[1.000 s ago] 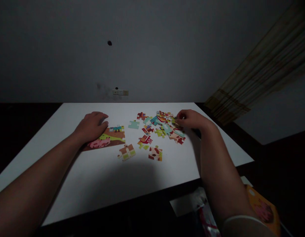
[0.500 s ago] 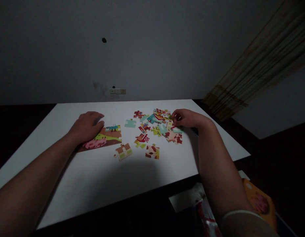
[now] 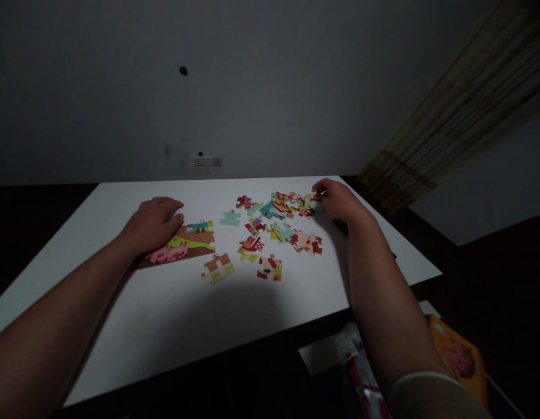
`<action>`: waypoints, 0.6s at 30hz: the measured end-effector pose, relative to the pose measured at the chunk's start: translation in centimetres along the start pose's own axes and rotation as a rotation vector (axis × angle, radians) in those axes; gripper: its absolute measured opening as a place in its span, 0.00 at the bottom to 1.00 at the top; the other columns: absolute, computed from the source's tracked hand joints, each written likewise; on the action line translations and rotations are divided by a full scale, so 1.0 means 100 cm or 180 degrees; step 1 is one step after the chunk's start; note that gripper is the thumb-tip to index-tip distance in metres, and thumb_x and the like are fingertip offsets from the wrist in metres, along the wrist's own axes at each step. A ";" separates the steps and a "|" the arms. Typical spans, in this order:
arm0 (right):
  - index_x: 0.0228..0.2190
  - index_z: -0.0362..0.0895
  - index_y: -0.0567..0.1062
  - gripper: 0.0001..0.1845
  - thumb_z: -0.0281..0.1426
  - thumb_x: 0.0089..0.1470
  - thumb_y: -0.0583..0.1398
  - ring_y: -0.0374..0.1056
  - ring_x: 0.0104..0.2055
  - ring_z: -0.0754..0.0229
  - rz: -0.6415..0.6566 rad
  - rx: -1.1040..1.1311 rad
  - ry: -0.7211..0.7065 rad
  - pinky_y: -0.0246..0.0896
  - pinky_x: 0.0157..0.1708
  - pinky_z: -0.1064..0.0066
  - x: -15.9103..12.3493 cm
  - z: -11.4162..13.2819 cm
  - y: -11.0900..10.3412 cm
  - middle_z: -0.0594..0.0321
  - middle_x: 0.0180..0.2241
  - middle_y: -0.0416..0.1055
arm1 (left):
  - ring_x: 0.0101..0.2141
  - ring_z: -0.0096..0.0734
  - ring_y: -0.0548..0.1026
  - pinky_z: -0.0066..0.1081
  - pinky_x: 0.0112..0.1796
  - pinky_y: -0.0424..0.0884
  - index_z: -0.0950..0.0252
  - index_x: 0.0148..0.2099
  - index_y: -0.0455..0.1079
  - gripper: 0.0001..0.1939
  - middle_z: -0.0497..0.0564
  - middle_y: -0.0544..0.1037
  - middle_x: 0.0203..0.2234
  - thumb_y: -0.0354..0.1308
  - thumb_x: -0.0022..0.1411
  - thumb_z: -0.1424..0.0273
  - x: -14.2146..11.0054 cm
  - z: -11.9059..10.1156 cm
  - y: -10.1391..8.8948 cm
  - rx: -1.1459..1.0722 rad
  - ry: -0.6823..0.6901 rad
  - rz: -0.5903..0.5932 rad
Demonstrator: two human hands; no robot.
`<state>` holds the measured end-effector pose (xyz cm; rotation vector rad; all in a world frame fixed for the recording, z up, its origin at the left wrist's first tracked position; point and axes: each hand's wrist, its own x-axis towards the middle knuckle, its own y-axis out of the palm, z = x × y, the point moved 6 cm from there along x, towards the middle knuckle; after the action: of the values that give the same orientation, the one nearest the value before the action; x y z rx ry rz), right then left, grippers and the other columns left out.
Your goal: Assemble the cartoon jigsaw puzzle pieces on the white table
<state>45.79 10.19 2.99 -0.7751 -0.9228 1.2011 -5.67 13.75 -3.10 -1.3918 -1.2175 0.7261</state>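
On the left of the white table, my left hand (image 3: 153, 224) lies with its fingers stretched out over the joined part of a jigsaw puzzle (image 3: 195, 237), which shows a pink pig and brown ground. My right hand (image 3: 337, 199) is at the far right of the loose pieces, its fingers closed on a pale puzzle piece (image 3: 310, 201). Several pieces are heaped beside it, among them a teal piece (image 3: 271, 210). Nearer to me lie a brown-and-cream piece (image 3: 218, 268), a cow-patterned piece (image 3: 270, 268) and a red barn piece (image 3: 252, 245).
The white table (image 3: 178, 314) ends at a grey wall with a socket strip (image 3: 208, 161). A dark object (image 3: 341, 226) lies partly under my right forearm. Below the front edge are a plastic bag (image 3: 361, 372) and an orange box (image 3: 459, 358). A curtain (image 3: 436, 116) hangs at right.
My right hand has moved slightly away from me and to the right, with a puzzle piece in its fingers. Pieces it covered now show. My left hand stays in place.
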 end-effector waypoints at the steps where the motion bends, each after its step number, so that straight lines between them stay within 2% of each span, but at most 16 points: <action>1: 0.53 0.39 0.81 0.28 0.16 0.50 0.60 0.77 0.51 0.49 -0.0045 0.0016 0.0028 0.70 0.54 0.62 0.000 -0.001 -0.001 0.45 0.53 0.83 | 0.66 0.62 0.73 0.60 0.68 0.69 0.59 0.65 0.78 0.30 0.63 0.79 0.64 0.51 0.69 0.53 0.000 -0.001 0.000 0.0002 0.0008 -0.0001; 4: 0.50 0.39 0.81 0.26 0.18 0.50 0.59 0.76 0.49 0.50 -0.0165 0.0185 0.0060 0.69 0.53 0.62 0.001 0.000 -0.005 0.47 0.51 0.83 | 0.66 0.61 0.74 0.60 0.69 0.69 0.58 0.64 0.78 0.30 0.62 0.80 0.63 0.51 0.69 0.53 0.000 -0.003 -0.002 -0.0020 0.0035 0.0004; 7: 0.44 0.41 0.81 0.19 0.20 0.52 0.59 0.73 0.43 0.53 -0.0139 0.0578 0.0092 0.68 0.46 0.65 -0.002 0.007 -0.006 0.52 0.44 0.82 | 0.66 0.61 0.73 0.60 0.69 0.69 0.57 0.64 0.78 0.29 0.62 0.79 0.64 0.51 0.70 0.52 -0.001 -0.003 -0.002 -0.0040 0.0031 -0.0013; 10: 0.39 0.44 0.78 0.12 0.22 0.57 0.58 0.68 0.35 0.58 0.0498 0.1012 0.0042 0.64 0.36 0.70 -0.010 0.020 0.003 0.60 0.35 0.76 | 0.66 0.62 0.73 0.60 0.68 0.69 0.58 0.65 0.77 0.30 0.63 0.79 0.65 0.50 0.70 0.51 -0.002 -0.001 0.000 -0.0046 -0.0004 -0.0020; 12: 0.37 0.45 0.78 0.09 0.23 0.60 0.58 0.66 0.34 0.59 0.1130 0.1172 -0.0167 0.63 0.36 0.71 -0.018 0.032 0.013 0.62 0.33 0.74 | 0.66 0.61 0.73 0.58 0.69 0.69 0.59 0.65 0.77 0.31 0.62 0.78 0.65 0.50 0.70 0.51 -0.001 0.000 0.001 -0.0034 -0.0021 -0.0016; 14: 0.34 0.45 0.77 0.08 0.23 0.62 0.59 0.65 0.35 0.59 0.1497 0.1189 -0.0360 0.63 0.38 0.71 -0.023 0.041 0.020 0.63 0.33 0.74 | 0.66 0.60 0.73 0.56 0.69 0.69 0.59 0.64 0.78 0.31 0.61 0.79 0.64 0.50 0.70 0.50 -0.001 0.001 0.001 -0.0006 -0.0038 -0.0017; 16: 0.35 0.45 0.77 0.09 0.22 0.63 0.58 0.66 0.35 0.59 0.1392 0.1066 -0.0334 0.63 0.38 0.71 -0.021 0.039 0.020 0.62 0.33 0.75 | 0.66 0.59 0.73 0.55 0.70 0.68 0.58 0.64 0.78 0.31 0.59 0.79 0.64 0.49 0.70 0.50 0.000 0.001 0.001 0.0021 -0.0047 -0.0006; 18: 0.37 0.44 0.78 0.11 0.20 0.63 0.57 0.66 0.35 0.59 0.1007 0.0746 -0.0184 0.62 0.38 0.71 -0.015 0.031 0.016 0.61 0.34 0.77 | 0.66 0.58 0.73 0.54 0.70 0.68 0.58 0.64 0.78 0.31 0.59 0.79 0.64 0.50 0.70 0.50 0.000 0.001 0.001 0.0038 -0.0032 0.0014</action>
<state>42.18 9.11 2.69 -0.7160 -0.7050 1.5847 -5.77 13.84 -3.18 -1.3831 -1.2166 0.7432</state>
